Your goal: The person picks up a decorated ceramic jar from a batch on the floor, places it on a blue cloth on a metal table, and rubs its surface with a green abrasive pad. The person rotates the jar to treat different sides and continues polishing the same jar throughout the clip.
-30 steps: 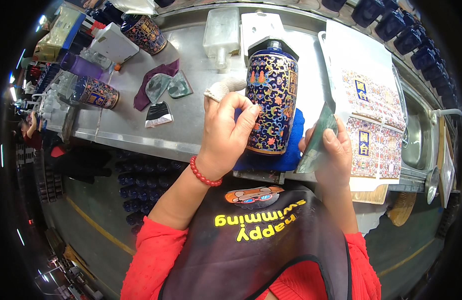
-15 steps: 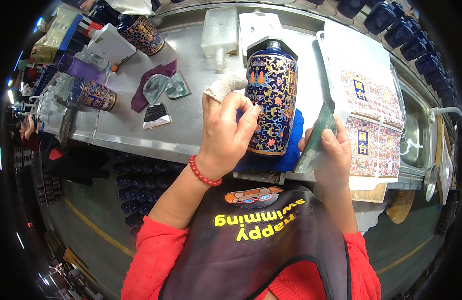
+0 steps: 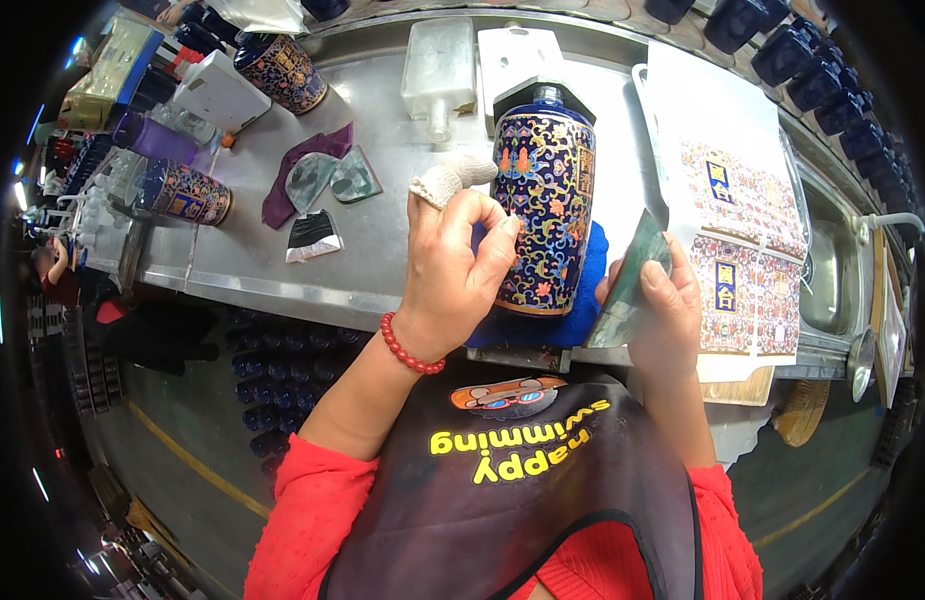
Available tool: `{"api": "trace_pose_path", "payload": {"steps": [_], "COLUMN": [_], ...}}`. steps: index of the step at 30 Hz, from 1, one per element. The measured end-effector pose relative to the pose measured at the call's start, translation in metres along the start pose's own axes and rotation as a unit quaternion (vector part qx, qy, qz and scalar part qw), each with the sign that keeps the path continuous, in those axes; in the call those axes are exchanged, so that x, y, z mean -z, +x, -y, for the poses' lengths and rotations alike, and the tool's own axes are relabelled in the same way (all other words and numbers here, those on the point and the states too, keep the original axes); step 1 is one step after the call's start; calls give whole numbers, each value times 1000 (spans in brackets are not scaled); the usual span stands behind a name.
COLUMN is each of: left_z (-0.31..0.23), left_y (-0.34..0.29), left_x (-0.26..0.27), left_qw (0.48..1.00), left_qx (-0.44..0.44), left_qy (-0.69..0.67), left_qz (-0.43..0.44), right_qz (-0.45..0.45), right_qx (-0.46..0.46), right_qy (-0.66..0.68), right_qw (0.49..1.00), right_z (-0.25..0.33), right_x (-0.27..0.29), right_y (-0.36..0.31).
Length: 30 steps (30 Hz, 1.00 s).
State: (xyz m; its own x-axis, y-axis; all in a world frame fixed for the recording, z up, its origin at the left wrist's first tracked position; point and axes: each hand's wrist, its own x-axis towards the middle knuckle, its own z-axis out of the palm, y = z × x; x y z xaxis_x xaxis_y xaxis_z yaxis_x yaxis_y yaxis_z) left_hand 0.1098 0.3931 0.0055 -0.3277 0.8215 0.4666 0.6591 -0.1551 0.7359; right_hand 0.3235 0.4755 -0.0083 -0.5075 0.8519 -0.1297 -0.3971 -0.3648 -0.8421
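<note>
Your left hand [image 3: 453,265], fingers curled against the patterned blue bottle [image 3: 543,215] lying on the blue cloth [image 3: 583,310] on the counter [image 3: 383,170], steadies it while your right hand [image 3: 663,310] clamps a greenish scraper [image 3: 633,280] beside it; smoothing seems unfinished.

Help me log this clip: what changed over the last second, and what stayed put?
Little changed. The left hand shifted slightly on the patterned blue bottle, fingertips now pinched at its left side; nothing was picked up or let go. The right hand still holds the green scraper beside the bottle, which stays lying on the blue cloth. The decal sheets are unmoved.
</note>
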Motion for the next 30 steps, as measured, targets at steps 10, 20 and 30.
{"api": "trace_pose_path", "payload": {"steps": [10, 20, 30], "left_z": [1, 2, 6], "left_y": [3, 6, 3], "left_x": [3, 4, 1], "left_qw": [999, 999, 999], "left_qx": [-32, -45, -46], "left_qy": [37, 24, 9], "left_qz": [2, 5, -12], "right_qz": [1, -8, -8], "right_qx": [-6, -12, -11], "right_qy": [-24, -35, -38], "right_qw": [1000, 999, 999], "right_z": [0, 3, 3], "right_x": [0, -5, -7], "right_y": [1, 0, 0]}}
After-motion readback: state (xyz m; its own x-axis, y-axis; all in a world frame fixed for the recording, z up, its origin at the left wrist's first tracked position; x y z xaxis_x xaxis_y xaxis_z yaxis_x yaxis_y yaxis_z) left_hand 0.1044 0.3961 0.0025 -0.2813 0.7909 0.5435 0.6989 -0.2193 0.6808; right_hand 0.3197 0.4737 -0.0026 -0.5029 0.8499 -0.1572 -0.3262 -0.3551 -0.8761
